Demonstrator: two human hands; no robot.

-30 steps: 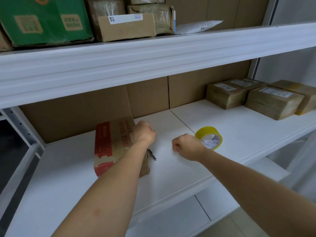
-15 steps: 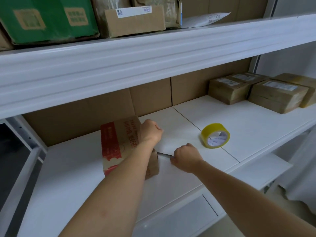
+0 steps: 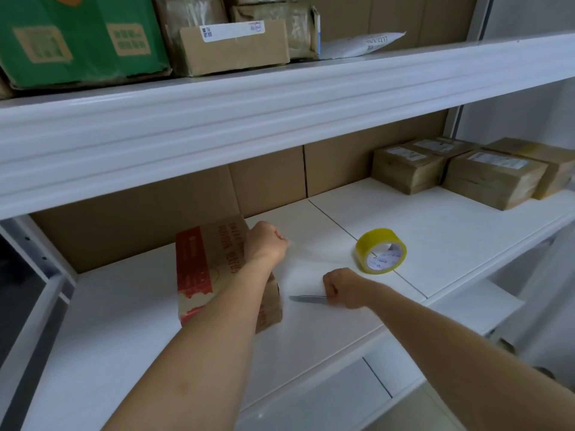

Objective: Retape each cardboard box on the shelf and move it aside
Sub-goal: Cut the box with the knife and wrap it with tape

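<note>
- Two bare hands in view, both over the middle shelf [image 3: 124, 306], white, one of three shelf levels seen.
- Left hand [image 3: 264, 244]: fingers curled tight, pinching the end of one clear tape strip [image 3: 314, 255]; hand set against the upper right corner of the cardboard box.
- One cardboard box [image 3: 211, 269] under the left forearm: brown, red band on its left side, red print on top, standing on the shelf left of centre, close to the cardboard backing.
- Tape strip stretched taut from the left hand rightward to the tape roll; thin, see-through, hard to trace in the middle.
- One tape roll [image 3: 381, 250]: yellowish, standing on edge, slightly tilted, white core label facing the camera; right of both hands, apart from the box.
- Right hand [image 3: 345, 287]: fingers clamped round the handle of one blade [image 3: 308, 299]; grey blade pointing left toward the box, low over the shelf, tip just short of the box's right side. Whether the blade touches the shelf: cannot tell.
- Four taped boxes [image 3: 494, 178] grouped at the far right of the same shelf, each with a white label on top, touching one another, well apart from the roll.
- Top shelf: one green carton [image 3: 77, 38] at left, several brown parcels [image 3: 233, 48] beside it, exact count unclear, one white mailer [image 3: 361, 43] lying flat at right.
</note>
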